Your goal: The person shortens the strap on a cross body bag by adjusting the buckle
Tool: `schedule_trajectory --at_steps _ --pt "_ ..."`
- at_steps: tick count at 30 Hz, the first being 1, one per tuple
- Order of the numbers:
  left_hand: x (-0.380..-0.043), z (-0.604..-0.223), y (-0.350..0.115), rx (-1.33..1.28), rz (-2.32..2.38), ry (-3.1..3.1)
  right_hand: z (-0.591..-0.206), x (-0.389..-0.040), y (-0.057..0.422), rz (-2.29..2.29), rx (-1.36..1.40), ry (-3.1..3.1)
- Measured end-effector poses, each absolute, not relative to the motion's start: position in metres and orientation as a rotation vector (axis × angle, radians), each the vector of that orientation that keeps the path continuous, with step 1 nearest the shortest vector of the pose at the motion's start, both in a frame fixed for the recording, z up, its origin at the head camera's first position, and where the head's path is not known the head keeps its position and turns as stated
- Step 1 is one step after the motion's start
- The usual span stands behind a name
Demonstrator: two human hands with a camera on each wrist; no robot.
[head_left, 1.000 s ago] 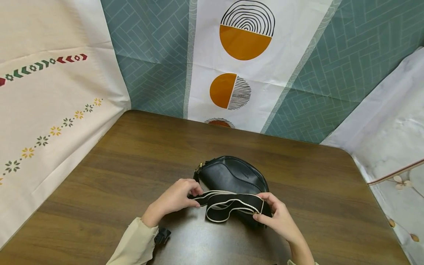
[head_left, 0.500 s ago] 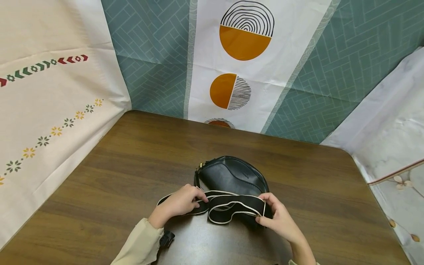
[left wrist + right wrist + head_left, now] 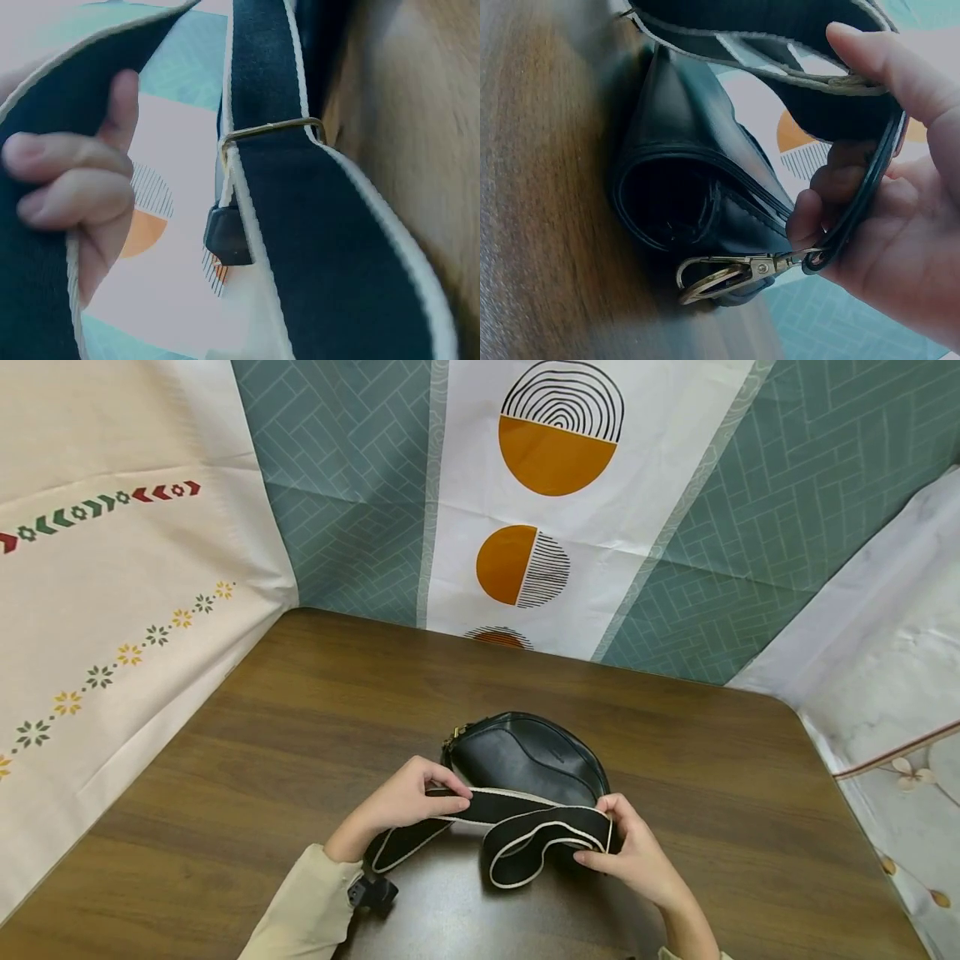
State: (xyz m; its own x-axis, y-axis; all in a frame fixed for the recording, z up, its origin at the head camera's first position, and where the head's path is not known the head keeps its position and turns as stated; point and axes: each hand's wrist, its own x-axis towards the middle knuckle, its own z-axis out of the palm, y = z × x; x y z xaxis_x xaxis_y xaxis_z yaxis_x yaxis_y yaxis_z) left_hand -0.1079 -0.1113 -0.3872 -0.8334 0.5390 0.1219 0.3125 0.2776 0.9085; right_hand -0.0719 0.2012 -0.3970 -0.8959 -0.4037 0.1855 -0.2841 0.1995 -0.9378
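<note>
A black handbag (image 3: 517, 756) with a curved top lies on the wooden table in the head view. In front of it, its black shoulder strap (image 3: 498, 806) with cream edging is held up in loose folds. My left hand (image 3: 412, 793) pinches the strap left of the bag, where a length hangs down in a loop. At the bag's right end my right hand (image 3: 637, 856) grips folded layers of strap between thumb and fingers. A gold slider (image 3: 274, 131) sits on the strap in the left wrist view. The right wrist view shows a gold snap hook (image 3: 724, 277) beneath that hand.
The brown wooden table (image 3: 337, 693) extends around the bag. Patterned cloths, including a teal and white hanging (image 3: 345, 502), stand behind and beside it. A small black device (image 3: 372, 893) is strapped at my left wrist.
My left hand shifted right, then lifted the strap and drew it leftward, so a flatter stretch shows. The folds at my right hand moved slightly right and nearer. The bag stayed put.
</note>
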Motion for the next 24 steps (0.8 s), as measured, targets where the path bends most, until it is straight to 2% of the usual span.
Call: schedule_trajectory --at_steps 9,24 --pt "-0.1101 -0.386 -0.1117 0.82 1.541 2.28 -0.3989 -0.0741 0.2055 -1.755 -0.852 2.382" --pt "-0.1078 -0.3799 -0.1146 0.796 1.553 2.324 -0.398 -0.0712 0.2097 -1.734 -0.816 2.464"
